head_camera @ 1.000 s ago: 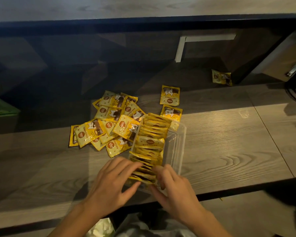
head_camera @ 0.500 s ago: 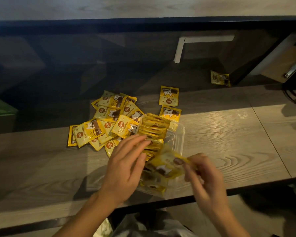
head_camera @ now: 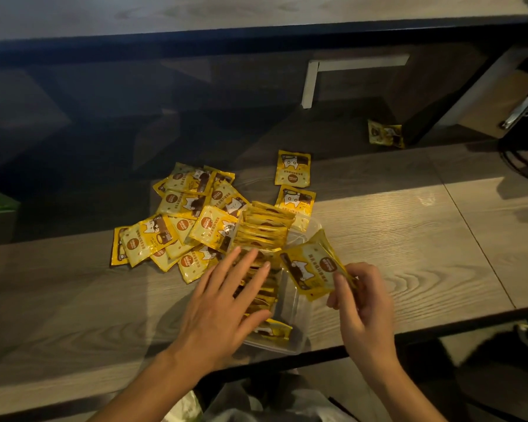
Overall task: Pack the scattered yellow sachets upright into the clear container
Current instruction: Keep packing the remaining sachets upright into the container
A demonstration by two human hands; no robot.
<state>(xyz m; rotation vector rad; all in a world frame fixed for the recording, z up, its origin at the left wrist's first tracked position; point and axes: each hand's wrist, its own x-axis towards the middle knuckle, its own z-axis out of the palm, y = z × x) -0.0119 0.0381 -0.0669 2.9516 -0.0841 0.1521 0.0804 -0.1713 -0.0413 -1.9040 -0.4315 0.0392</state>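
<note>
a second ago both hands were down on the near end of the row in the clear container (head_camera: 299, 324); since then the right hand (head_camera: 361, 303) has come away to the right with one yellow sachet (head_camera: 313, 268), pinched at its right edge between thumb and curled fingers and held tilted over the container's right side. the left hand (head_camera: 223, 306) has moved up the row, fingers straight and spread, resting on the packed sachets (head_camera: 264, 236) (probably steadying them). so that sachet seems to be out for re-seating, not a fresh one.

the container holds one row of sachets on edge along its left side; the right side looks free. the loose pile (head_camera: 183, 226) lies just left of it on the wooden table (head_camera: 409, 254), two more sachets (head_camera: 294, 182) beyond it.
</note>
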